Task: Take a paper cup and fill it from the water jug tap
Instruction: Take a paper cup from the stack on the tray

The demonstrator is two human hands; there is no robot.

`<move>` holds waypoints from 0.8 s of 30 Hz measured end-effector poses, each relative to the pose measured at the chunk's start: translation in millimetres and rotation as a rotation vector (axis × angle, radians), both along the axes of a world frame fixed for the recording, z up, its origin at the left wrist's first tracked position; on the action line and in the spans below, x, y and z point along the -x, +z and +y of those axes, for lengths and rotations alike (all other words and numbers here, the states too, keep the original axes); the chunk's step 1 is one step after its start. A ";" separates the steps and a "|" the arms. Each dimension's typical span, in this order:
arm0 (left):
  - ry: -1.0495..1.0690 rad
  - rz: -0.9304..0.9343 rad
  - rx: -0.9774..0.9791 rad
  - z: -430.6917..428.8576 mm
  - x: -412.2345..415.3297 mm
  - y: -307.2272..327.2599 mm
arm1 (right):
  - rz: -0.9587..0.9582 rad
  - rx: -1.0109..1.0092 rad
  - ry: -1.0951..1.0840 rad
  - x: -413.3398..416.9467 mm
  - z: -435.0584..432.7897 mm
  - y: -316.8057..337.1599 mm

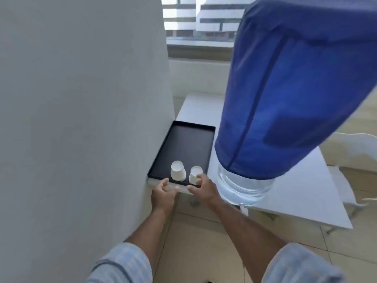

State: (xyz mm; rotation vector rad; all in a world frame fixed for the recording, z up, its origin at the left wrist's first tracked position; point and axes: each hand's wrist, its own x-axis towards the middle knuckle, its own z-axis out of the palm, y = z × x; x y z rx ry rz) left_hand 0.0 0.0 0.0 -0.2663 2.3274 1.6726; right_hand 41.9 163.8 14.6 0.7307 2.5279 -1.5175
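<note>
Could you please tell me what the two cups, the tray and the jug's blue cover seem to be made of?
Left cup and right cup: matte white, probably paper. Tray: black, thin upright rim, faint sheen; possibly metal or plastic. Blue cover: fabric, judging by its seam and wrinkles, over a clear, glossy jug, likely plastic.

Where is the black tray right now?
The black tray sits on the white table, against the wall, left of the blue-covered water jug, holding two paper cups at its near end.

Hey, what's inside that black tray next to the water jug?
Two white paper cups stand upside down at the near end of the black tray. The right hand touches the right cup, hiding its lower side. The rest of the tray is bare.
</note>
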 end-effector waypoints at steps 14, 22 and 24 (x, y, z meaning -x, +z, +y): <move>-0.173 0.029 0.472 22.9 98.0 -61.3 | 0.093 -0.606 0.448 133.3 3.3 -11.4; -0.235 0.124 0.531 41.6 107.9 -112.6 | 0.042 -0.713 0.606 153.7 4.2 -40.2; -0.227 0.153 0.539 45.7 109.6 -121.3 | 0.052 -0.697 0.605 156.1 3.3 -44.0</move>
